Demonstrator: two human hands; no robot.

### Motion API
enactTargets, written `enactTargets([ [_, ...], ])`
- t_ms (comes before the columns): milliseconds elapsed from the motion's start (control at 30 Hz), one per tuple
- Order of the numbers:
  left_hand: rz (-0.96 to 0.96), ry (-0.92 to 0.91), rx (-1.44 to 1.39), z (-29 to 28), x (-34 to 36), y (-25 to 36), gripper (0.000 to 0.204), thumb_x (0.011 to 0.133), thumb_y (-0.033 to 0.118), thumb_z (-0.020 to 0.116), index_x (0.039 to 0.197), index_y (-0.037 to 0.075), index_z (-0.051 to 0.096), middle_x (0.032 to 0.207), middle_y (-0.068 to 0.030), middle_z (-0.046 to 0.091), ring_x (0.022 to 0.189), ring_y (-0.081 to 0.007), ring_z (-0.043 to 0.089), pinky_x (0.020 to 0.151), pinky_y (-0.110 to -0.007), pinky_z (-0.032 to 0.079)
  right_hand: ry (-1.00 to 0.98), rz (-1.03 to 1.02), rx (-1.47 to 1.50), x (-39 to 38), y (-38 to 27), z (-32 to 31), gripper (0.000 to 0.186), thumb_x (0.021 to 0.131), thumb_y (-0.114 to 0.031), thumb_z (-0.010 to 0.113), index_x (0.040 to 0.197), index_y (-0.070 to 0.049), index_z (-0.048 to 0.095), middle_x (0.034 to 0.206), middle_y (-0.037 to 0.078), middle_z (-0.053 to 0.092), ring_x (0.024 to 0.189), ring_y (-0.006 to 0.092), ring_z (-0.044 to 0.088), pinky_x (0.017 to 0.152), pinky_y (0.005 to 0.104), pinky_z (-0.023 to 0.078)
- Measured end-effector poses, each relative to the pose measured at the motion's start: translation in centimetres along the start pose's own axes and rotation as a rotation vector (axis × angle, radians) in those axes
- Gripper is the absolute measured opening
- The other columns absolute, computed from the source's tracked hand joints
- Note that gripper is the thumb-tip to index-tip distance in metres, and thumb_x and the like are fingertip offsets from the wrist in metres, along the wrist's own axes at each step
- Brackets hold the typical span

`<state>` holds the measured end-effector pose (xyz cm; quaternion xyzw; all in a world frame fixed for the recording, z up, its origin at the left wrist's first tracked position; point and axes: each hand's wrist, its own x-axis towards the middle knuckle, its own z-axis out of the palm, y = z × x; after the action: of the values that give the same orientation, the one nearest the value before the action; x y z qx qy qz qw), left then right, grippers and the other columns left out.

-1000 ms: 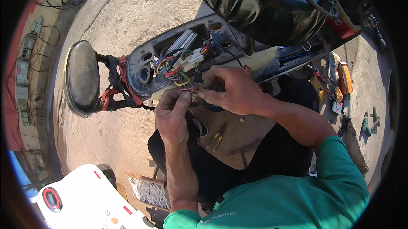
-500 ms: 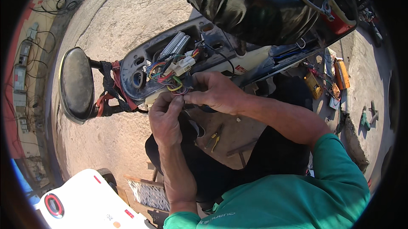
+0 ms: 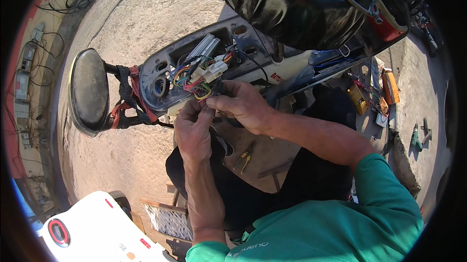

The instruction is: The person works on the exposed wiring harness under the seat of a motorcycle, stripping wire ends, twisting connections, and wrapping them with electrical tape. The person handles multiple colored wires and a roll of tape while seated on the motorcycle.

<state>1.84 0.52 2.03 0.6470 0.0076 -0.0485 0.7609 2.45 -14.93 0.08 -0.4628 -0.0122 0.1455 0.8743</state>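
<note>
My two hands are close together at the lower edge of a bundle of coloured wires [image 3: 187, 81], thumbs and fingertips drawn in to a pinch. My left hand [image 3: 193, 134] comes up from below, its thumb against the bent forefinger; my right hand [image 3: 245, 109] reaches in from the right, its thumb and forefinger meeting close to the left thumb. The wires run down to my fingertips, but I cannot tell which strand each hand grips, as the fingers cover it.

The bundle lies spread over the near side of a dusty dark plastic tail panel [image 3: 151, 97], with a white plug connector [image 3: 215, 71] among the strands, just above my right hand. Behind the wires a finned silver metal box [image 3: 206, 47] rests tilted in the panel's recess. To the left, a padded oval backrest [image 3: 89, 87] stands on bars wrapped in red and black strips [image 3: 130, 99]. A glossy black seat [image 3: 287, 14] rises above the panel at the upper right.

Below my hands, between my dark-trousered legs [image 3: 316, 165], a yellow-handled tool [image 3: 246, 162] lies on the ground. Well off to the right are an orange box [image 3: 390, 87] and a green tool [image 3: 416, 137]. At the lower left are a white body panel [image 3: 92, 223] and a woven-top stool [image 3: 168, 220].
</note>
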Motion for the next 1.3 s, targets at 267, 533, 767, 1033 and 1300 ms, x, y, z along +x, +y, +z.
enactTargets([
  [267,-0.031,-0.020,-0.015,-1.6,0.1,-0.3,0.017,0.095,0.006,0.071,0.107,-0.005,0.071,0.097,-0.0049,0.072,0.087,-0.0093,0.063,0.083,-0.024,0.048,-0.114,-0.024,-0.347,0.4,-0.6,-1.9,0.030,0.095,-0.019,0.075,0.117,0.001,0.072,0.104,0.007,0.075,0.095,0.0129,0.066,0.088,0.0326,0.052],
  [533,-0.067,-0.008,0.037,-1.9,0.1,-0.2,0.017,0.094,0.005,0.071,0.107,-0.006,0.071,0.098,-0.0061,0.072,0.088,-0.0101,0.063,0.084,-0.025,0.048,-0.135,-0.032,-0.670,0.3,-2.2,-2.4,0.037,0.092,-0.028,0.076,0.111,0.004,0.074,0.096,0.014,0.076,0.086,0.0179,0.068,0.080,0.0355,0.050],
  [767,-0.066,0.004,0.057,-2.7,-0.5,0.1,0.021,0.094,0.007,0.073,0.109,-0.007,0.072,0.101,-0.0080,0.073,0.093,-0.0120,0.064,0.086,-0.026,0.049,-0.167,-0.002,-0.593,0.6,-2.0,-2.9,0.032,0.092,-0.025,0.077,0.109,0.003,0.076,0.094,0.009,0.076,0.085,0.0152,0.067,0.080,0.0342,0.050],
  [1033,0.008,-0.017,0.085,-3.3,-1.1,-0.3,0.017,0.093,0.007,0.073,0.105,-0.005,0.072,0.093,-0.0022,0.069,0.085,-0.0083,0.058,0.080,-0.023,0.045,-0.132,-0.013,-0.555,0.3,-1.9,-2.4,0.031,0.094,-0.025,0.076,0.109,0.002,0.076,0.094,0.008,0.076,0.086,0.0140,0.066,0.082,0.0336,0.050],
  [1300,-0.004,-0.019,0.091,-3.0,-1.2,0.0,0.015,0.093,0.008,0.074,0.103,-0.003,0.071,0.089,-0.0006,0.066,0.082,-0.0074,0.056,0.077,-0.023,0.044,-0.146,-0.034,-0.503,0.6,-0.8,-2.8,0.034,0.094,-0.028,0.077,0.111,0.002,0.075,0.097,0.009,0.077,0.088,0.0139,0.067,0.083,0.0338,0.050],
])
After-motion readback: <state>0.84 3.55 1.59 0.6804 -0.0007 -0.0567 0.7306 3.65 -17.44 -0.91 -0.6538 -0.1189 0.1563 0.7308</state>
